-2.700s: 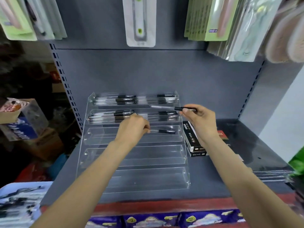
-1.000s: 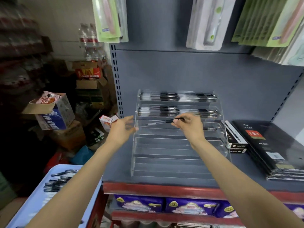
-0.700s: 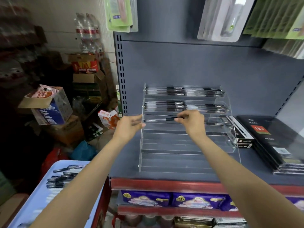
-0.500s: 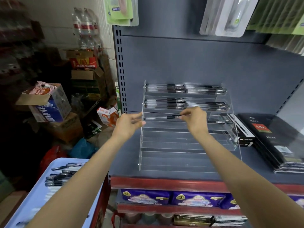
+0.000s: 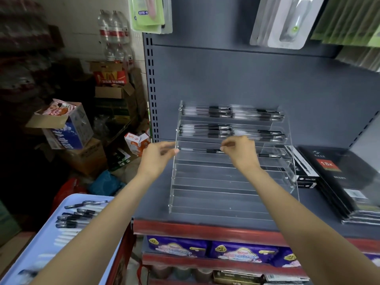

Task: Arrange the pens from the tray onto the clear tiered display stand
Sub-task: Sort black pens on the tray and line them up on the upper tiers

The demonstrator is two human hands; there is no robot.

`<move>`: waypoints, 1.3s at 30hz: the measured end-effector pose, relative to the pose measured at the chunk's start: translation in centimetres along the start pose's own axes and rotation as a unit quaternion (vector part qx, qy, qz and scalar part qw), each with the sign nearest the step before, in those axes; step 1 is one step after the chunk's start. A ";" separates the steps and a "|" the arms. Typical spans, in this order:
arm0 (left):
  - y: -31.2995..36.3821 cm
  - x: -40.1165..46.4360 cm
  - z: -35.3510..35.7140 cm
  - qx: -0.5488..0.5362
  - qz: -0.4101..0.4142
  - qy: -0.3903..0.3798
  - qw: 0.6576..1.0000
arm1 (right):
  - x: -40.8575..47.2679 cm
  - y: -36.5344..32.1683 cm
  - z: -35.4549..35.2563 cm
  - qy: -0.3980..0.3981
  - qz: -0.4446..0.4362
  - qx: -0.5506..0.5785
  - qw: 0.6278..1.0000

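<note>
Right hand (image 5: 239, 153) pinches pen (image 5: 197, 150) by cap end over third tier of stand (image 5: 232, 182). Left hand (image 5: 158, 157) at stand's left edge, fingers loosely spread, possibly touching tip. Risk: uneven release, pen rolls down lower tiers. More pens wait on tray (image 5: 41, 254).

Black notebooks (image 5: 341, 182) stacked right, cardboard boxes (image 5: 67, 128) — water bottles (image 5: 115, 31) above

The clear tiered display stand (image 5: 230, 182) sits on the grey shelf (image 5: 152, 204), its top two tiers full of pens. At its third tier the right hand (image 5: 239, 153) pinches a pen (image 5: 197, 150) lying level, while the left hand (image 5: 157, 159), fingers loosely extended, touches the stand's left edge. Below-left of the stand, a light blue tray (image 5: 43, 249) holds more pens (image 5: 76, 214).
</note>
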State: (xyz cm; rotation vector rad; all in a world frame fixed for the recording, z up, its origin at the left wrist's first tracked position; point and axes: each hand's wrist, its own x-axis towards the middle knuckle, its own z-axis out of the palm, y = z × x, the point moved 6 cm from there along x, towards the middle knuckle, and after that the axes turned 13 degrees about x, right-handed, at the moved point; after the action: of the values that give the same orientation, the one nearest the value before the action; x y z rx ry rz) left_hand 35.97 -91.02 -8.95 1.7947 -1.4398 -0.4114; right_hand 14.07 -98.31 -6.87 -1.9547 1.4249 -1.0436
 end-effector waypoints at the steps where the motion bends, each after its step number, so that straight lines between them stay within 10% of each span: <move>1: 0.4 -0.3 -0.4 0.001 0.005 0.026 1.000 | -0.2 -0.5 0.0 -0.006 -0.009 0.020 1.000; 13: -6.3 -8.5 -7.2 0.048 -0.039 0.148 0.987 | -8.6 -9.7 10.5 -0.178 -0.060 0.195 0.963; 22: -27.2 -19.5 -13.9 0.191 -0.199 -0.006 0.961 | -20.7 -10.8 31.2 -0.389 0.052 0.136 0.909; 32: -35.9 -25.2 -14.3 0.293 -0.088 -0.180 0.935 | -28.7 -9.9 42.0 -0.441 0.021 -0.003 0.897; 39: -36.7 -26.8 -13.9 0.304 -0.051 -0.153 0.939 | -29.8 -10.7 43.6 -0.442 -0.007 -0.061 0.895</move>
State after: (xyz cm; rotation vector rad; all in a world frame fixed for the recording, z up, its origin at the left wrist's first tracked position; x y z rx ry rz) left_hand 61.89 -59.17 -32.80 2.3846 -1.8345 -0.3276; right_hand 50.81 -68.50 -32.60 -2.0942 0.9461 0.0108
